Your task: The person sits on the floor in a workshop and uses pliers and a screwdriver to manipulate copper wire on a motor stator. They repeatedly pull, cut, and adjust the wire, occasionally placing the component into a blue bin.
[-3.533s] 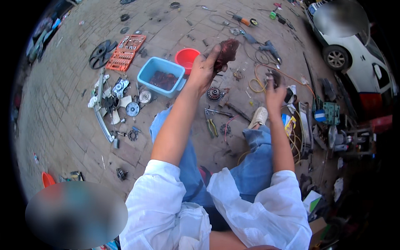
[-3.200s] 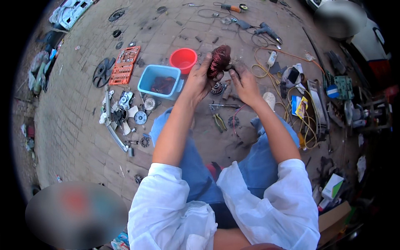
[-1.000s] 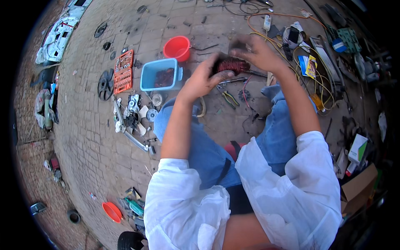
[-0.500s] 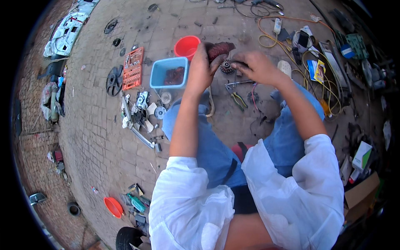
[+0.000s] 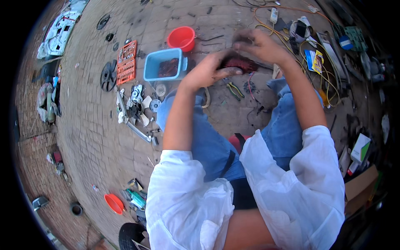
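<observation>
My left hand [image 5: 210, 71] is closed round a dark red, ribbed motor armature [image 5: 239, 63], which lies roughly level, with the thumb along its near side. Motion blurs the armature's ends. Just above it hovers my right hand [image 5: 260, 45], fingers curled and smeared by motion; whether anything is in them cannot be made out. Pliers with yellow-green handles [image 5: 235, 91] lie on the paving below the armature. To the left stand a light blue bin [image 5: 151, 67] with dark reddish pieces in it and a red bowl [image 5: 181, 39].
An orange socket set case [image 5: 126, 62] lies open beside a black fan wheel [image 5: 108, 76]. Several metal parts [image 5: 137, 93] are spread left of my knee. Yellow cables [image 5: 329, 83] and packets lie at the right, near a cardboard box [image 5: 361, 183]. A second red bowl [image 5: 113, 203] sits lower left.
My left hand has tipped over to the right with the armature, which now lies lower. My right hand has risen above it. The whole view has shifted slightly.
</observation>
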